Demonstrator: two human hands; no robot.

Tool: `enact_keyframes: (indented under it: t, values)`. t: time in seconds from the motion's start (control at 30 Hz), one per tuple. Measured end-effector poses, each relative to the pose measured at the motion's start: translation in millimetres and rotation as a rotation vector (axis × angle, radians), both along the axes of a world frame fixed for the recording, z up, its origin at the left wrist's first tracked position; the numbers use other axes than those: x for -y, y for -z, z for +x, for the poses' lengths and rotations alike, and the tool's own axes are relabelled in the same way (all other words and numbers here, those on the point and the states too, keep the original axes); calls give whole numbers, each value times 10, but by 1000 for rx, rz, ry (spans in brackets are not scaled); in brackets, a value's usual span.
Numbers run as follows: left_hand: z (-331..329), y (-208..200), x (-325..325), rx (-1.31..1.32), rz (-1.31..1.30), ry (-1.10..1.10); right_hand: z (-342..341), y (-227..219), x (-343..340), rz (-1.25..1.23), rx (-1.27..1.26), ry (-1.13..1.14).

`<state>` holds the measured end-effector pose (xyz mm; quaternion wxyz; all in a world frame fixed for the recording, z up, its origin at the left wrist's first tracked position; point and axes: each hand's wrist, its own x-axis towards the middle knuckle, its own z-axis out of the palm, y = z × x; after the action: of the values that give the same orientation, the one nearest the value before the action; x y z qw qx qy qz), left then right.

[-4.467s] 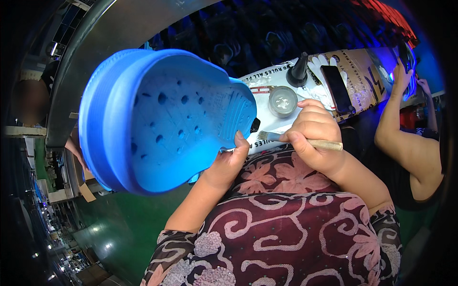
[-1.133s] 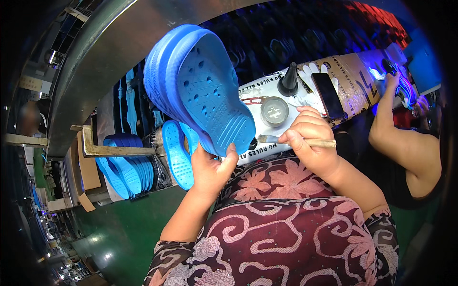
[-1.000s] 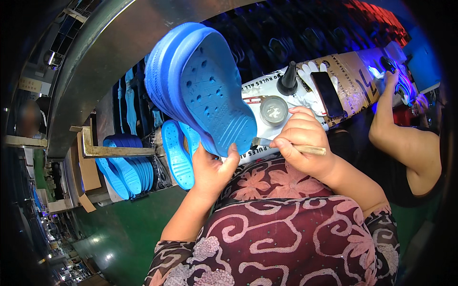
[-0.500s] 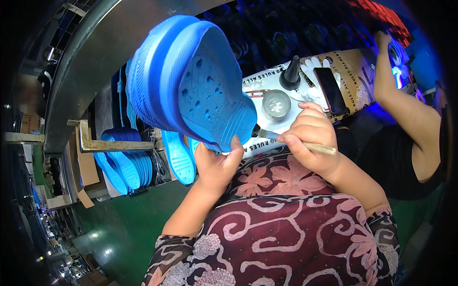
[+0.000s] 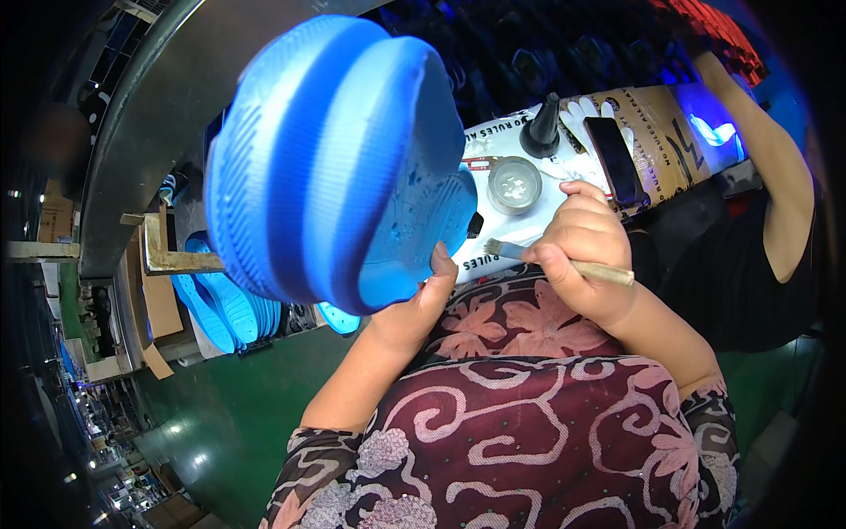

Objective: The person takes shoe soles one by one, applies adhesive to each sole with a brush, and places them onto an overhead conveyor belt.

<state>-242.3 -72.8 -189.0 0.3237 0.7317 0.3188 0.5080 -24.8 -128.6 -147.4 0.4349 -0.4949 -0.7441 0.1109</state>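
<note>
A thick blue foam shoe sole (image 5: 344,167) with ridged sides fills the upper left of the view. My left hand (image 5: 419,304) grips its near edge, the thumb pressed on the inner face. The ridged side is turned toward me, so most of the inner face is hidden. My right hand (image 5: 586,251) is closed round a paintbrush (image 5: 608,272) with a pale wooden handle. Its bristles point left, just apart from the sole. Beyond the brush stands a small round pot (image 5: 515,185) with whitish residue inside.
A black cone-shaped object (image 5: 540,132), a phone (image 5: 615,163) and white gloves (image 5: 577,115) lie on the covered table. Several blue insoles (image 5: 238,309) are stacked at left, beside a rusty metal frame (image 5: 181,261). Another person's arm (image 5: 789,176) reaches across at right.
My left hand has tilted the sole, bringing its ridged side round toward me and covering more of the inner face. The brush has moved slightly right, away from the sole's edge.
</note>
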Motion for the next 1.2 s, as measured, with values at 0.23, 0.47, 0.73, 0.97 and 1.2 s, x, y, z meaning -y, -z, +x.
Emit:
enact_keyframes:
  t: [0.23,0.47,0.73,0.97,1.2]
  values:
    - [-28,47,26,-79,-24,26,-33,27,-78,49,-100,28]
    - [56,-118,9,-92,39,-4,30,-3,-50,132,56,71]
    - [1,-789,-35,218,-436,34,379,43,149,90,-124,164]
    - [745,-1609,-201,-81,-1022,928,738,163,404,44,-204,240]
    - [3186,-2391,-1115,567,-1020,878,985,178,519,6,-196,343]
